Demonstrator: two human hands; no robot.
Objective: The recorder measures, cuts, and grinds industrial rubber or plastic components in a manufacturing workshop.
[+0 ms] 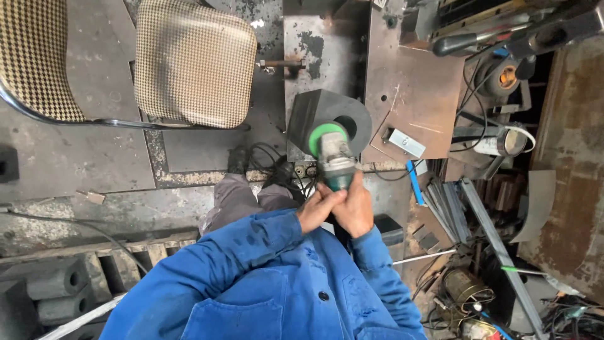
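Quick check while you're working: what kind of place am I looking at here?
Most likely a metalworking shop. Both hands, left hand and right hand, grip a green-disc angle grinder against a dark hollow steel block on a rusty steel plate workbench, with loose grey metal bars on the floor.

Two hands, left (318, 208) and right (353, 208), one grinder (335, 157), one dark metal block (327, 116) at the worktop (409, 94) edge, two chairs (195, 60) (31, 56) on the floor, one grey plate (406, 143).
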